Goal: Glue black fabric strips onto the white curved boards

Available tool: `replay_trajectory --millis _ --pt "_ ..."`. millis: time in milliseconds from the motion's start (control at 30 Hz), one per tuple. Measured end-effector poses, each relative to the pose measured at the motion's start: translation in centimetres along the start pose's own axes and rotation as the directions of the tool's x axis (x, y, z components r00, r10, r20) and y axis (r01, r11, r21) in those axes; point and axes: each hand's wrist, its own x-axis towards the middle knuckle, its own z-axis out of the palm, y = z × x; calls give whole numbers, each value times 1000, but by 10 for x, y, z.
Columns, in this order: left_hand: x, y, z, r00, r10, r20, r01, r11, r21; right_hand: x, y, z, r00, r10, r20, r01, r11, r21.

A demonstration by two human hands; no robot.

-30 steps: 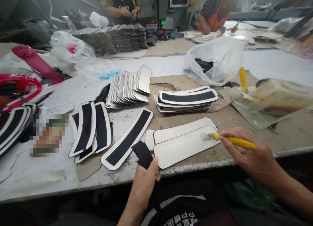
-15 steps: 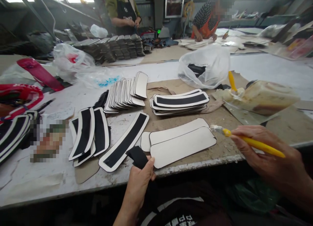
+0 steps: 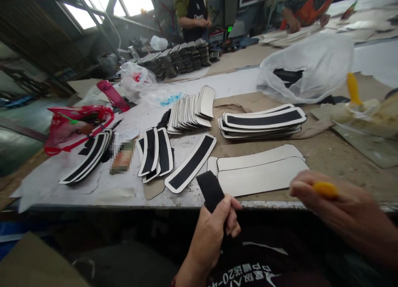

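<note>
My left hand (image 3: 217, 225) is closed on a black fabric strip (image 3: 210, 190), whose flat end sticks up above the thumb at the table's front edge. My right hand (image 3: 332, 204) grips a brush by its yellow handle (image 3: 326, 190); the bristles are hidden behind the fingers. Between the hands, plain white curved pieces (image 3: 261, 177) lie overlapping on brown paper. Just beyond my left hand rests a curved white piece with a black strip along its middle (image 3: 191, 162). More such strip-covered pieces (image 3: 149, 154) overlap to its left.
Behind are a row of white pieces (image 3: 186, 115) and a stack of black-striped pieces (image 3: 264, 119). A plastic bag (image 3: 323, 71) and a glue container with a yellow-handled tool (image 3: 354, 90) stand right. A red bag (image 3: 77, 125) lies left. Two people work across the table.
The view has swung left. My left hand has lifted the black strip off the white pieces toward me, and my right hand has turned so the brush points away from view.
</note>
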Motion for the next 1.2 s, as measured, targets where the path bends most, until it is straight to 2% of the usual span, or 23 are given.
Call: replay_trajectory --millis 33,100,167,233,267,333,400,500,567,700,767,833,900,967,1033,1100,1167,1200 --pt "-2 -2 5 999 -32 38 33 999 -13 5 -6 11 997 1 78 -8 996 92" --pt "-3 -7 11 996 -53 69 53 999 6 12 -17 32 968 52 245 -120 955 271" --pt "-3 -13 14 994 -58 91 51 996 71 16 -22 48 907 111 405 -290 865 411" --pt "-3 -17 15 992 -58 108 44 991 127 16 -24 57 824 99 559 -443 728 524" --pt "-3 -18 16 991 -64 114 48 989 137 15 -24 60 792 78 606 -493 667 559" --pt "-4 -17 16 992 -70 110 56 991 126 12 -24 61 771 63 634 -540 591 599" --pt "-6 -15 17 995 -57 83 47 993 112 11 -23 60 813 115 570 -513 603 610" --pt "-7 -16 16 1000 -11 20 9 991 132 10 -21 58 905 217 367 -403 715 571" --pt "-7 -19 16 1000 5 5 -6 990 137 8 -20 59 925 229 302 -363 767 529" --pt "-5 -30 21 998 25 51 -28 998 63 -5 -13 66 900 260 350 -418 745 521" --pt "-4 -36 24 998 10 64 -11 1000 11 -11 -8 67 893 331 304 -448 717 533" --pt "-4 -42 25 998 -24 63 26 999 -25 -15 -3 65 867 417 272 -495 668 555" --pt "-5 -49 24 996 -74 52 75 997 -26 -14 2 62 828 494 263 -544 599 588" --pt "-7 -57 19 992 -122 42 121 993 12 -10 6 57 813 545 207 -537 562 630" --pt "-10 -65 11 988 -152 18 151 986 65 -3 8 51 832 540 125 -465 556 689" --pt "-14 -69 2 984 -162 -71 167 982 83 5 6 42 866 495 70 -374 550 747" --pt "-18 -67 -8 975 -143 -170 153 987 46 12 4 29 888 453 79 -349 552 757" --pt "-18 -64 -12 969 -129 -210 136 991 20 15 3 21 892 443 89 -361 580 730"
